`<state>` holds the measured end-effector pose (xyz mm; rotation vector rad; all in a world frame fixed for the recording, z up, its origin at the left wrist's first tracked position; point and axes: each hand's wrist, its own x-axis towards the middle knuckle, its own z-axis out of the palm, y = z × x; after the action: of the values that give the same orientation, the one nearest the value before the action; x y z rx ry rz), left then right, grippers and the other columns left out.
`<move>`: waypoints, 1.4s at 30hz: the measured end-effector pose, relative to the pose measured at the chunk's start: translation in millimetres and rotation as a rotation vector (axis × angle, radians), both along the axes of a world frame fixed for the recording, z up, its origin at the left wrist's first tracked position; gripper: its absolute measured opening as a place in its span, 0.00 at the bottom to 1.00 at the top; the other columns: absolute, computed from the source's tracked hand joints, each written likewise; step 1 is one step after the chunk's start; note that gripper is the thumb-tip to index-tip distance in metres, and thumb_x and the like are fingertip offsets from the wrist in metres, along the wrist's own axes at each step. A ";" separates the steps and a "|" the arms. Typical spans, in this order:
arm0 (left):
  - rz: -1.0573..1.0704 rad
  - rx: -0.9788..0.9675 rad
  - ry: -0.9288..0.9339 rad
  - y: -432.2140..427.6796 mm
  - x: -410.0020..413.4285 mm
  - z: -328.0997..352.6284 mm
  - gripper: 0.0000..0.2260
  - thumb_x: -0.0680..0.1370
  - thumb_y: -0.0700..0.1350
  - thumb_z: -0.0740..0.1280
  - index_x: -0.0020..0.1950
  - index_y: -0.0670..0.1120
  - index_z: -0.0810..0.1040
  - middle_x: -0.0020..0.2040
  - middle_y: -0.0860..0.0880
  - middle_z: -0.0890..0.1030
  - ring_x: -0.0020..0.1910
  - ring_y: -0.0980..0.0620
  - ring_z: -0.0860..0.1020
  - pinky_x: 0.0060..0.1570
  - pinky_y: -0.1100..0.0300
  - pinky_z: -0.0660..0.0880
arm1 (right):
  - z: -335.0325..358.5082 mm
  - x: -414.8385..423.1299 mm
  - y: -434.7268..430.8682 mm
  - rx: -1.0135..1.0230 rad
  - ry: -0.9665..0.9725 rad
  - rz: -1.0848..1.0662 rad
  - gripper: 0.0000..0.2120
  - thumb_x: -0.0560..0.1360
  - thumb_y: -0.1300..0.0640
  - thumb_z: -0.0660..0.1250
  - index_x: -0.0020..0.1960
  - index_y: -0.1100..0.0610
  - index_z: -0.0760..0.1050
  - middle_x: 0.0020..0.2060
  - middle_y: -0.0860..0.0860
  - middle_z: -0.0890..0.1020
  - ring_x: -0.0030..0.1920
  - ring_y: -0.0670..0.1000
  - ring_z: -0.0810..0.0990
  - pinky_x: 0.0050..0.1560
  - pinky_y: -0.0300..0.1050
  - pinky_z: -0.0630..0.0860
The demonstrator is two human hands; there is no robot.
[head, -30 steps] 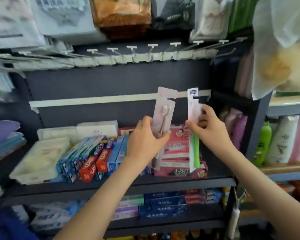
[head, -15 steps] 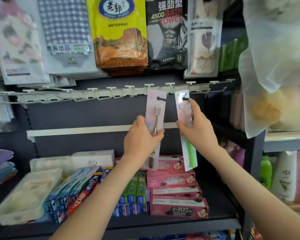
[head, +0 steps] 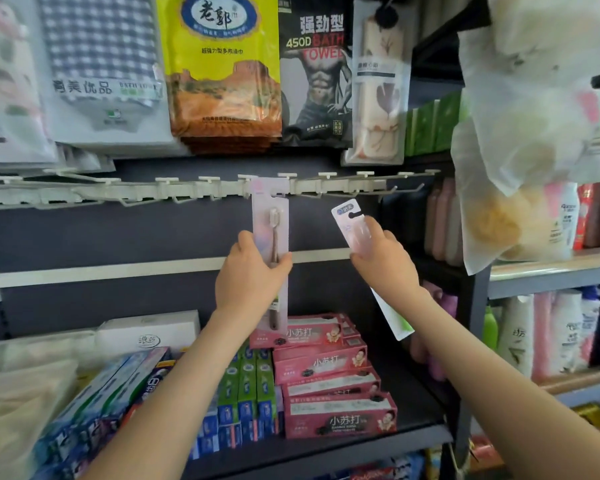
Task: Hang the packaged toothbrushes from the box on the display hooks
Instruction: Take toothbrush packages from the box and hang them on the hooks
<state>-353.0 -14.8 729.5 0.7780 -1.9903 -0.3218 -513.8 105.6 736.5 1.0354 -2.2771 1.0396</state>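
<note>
- Packaged toothbrushes, two of them, are held up in front of the dark back panel of a shop shelf unit, one in each hand.
- Hanging packs of bath towels fill the top of that panel, side by side; a white plastic bag hangs at the right.
- Boxes of toothpaste lie stacked on the shelf below the hands, pink ones to the right, green and blue ones to the left.
- A white rail of display hooks runs across the panel under the towel packs.
- The left hand grips the pink pack at its middle, thumb on the right edge and fingers curled behind it.
- This pink pack stands upright with its top overlapping the rail; whether its hole sits on a hook cannot be told.
- The right hand holds the second pack with its fingers wrapped across the card.
- That second pack is tilted, top leaning left, below the rail and apart from it; its hang hole shows at the top and a green handle at the lower end.
</note>
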 end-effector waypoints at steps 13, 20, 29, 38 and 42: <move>0.049 0.034 -0.073 -2.1 3.1 -9.4 0.23 0.76 0.59 0.66 0.58 0.43 0.67 0.52 0.45 0.76 0.48 0.44 0.76 0.39 0.52 0.74 | 20.0 -19.1 -20.8 0.043 0.008 -0.018 0.23 0.76 0.57 0.63 0.69 0.59 0.63 0.56 0.58 0.76 0.53 0.61 0.75 0.42 0.47 0.65; 0.089 0.025 -0.063 13.6 -12.7 -14.3 0.24 0.76 0.60 0.66 0.60 0.43 0.67 0.54 0.45 0.76 0.50 0.44 0.77 0.40 0.52 0.74 | 15.2 -35.2 -37.0 0.024 0.109 -0.015 0.24 0.78 0.53 0.62 0.69 0.63 0.61 0.57 0.60 0.76 0.54 0.62 0.77 0.41 0.46 0.68; 0.175 0.032 -0.075 29.2 -40.5 -17.1 0.23 0.76 0.60 0.65 0.60 0.44 0.66 0.57 0.45 0.75 0.53 0.44 0.76 0.41 0.55 0.70 | 20.8 -68.7 -52.2 0.087 0.086 -0.009 0.27 0.79 0.51 0.61 0.71 0.65 0.59 0.62 0.61 0.73 0.58 0.63 0.76 0.46 0.50 0.72; 0.190 0.049 -0.106 40.2 -61.9 -24.7 0.23 0.77 0.60 0.65 0.60 0.44 0.66 0.57 0.46 0.75 0.54 0.45 0.75 0.41 0.56 0.66 | 11.2 -69.5 -82.1 -0.057 -0.208 0.147 0.34 0.78 0.48 0.64 0.75 0.61 0.54 0.67 0.61 0.70 0.63 0.62 0.73 0.58 0.58 0.75; 0.195 0.035 -0.133 40.3 -66.5 -27.6 0.22 0.77 0.60 0.64 0.59 0.44 0.66 0.57 0.46 0.75 0.54 0.45 0.75 0.40 0.56 0.66 | -12.5 -49.1 -52.6 -0.321 -0.226 0.385 0.26 0.80 0.50 0.59 0.75 0.57 0.58 0.64 0.57 0.73 0.61 0.56 0.74 0.57 0.50 0.75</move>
<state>-419.5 25.5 701.8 1.0309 -2.0167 -0.1950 -563.0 53.0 723.9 1.2972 -2.0185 1.6917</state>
